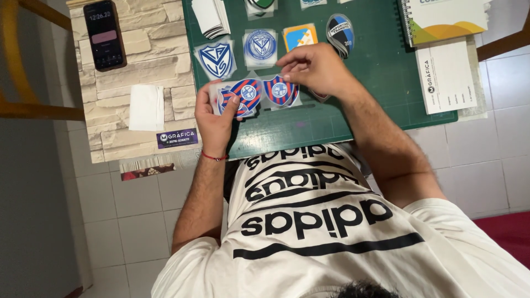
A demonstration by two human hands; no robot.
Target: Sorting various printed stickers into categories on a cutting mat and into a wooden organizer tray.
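My left hand [212, 118] grips a clear sheet carrying a red-and-blue striped shield sticker [244, 95] at its left edge. My right hand [317, 69] pinches the top right of a second red-and-blue shield sticker [280, 90] lying beside the first. Both stickers hover just over the near part of the dark green cutting mat [375, 83]. Further back on the mat lie a blue-and-white shield sticker [216, 59], a round blue crest sticker [260, 46], an orange-and-blue square sticker [300, 36] and a black-and-blue oval sticker [339, 33].
A phone [104, 34] with a lit screen rests on a stone-patterned board [149, 44] at left, along with a white paper slip [146, 107] and a dark card [176, 138]. A spiral notebook [444, 19] and a white card [446, 77] lie at right. A stack of white sheets [210, 15] sits at the mat's far edge.
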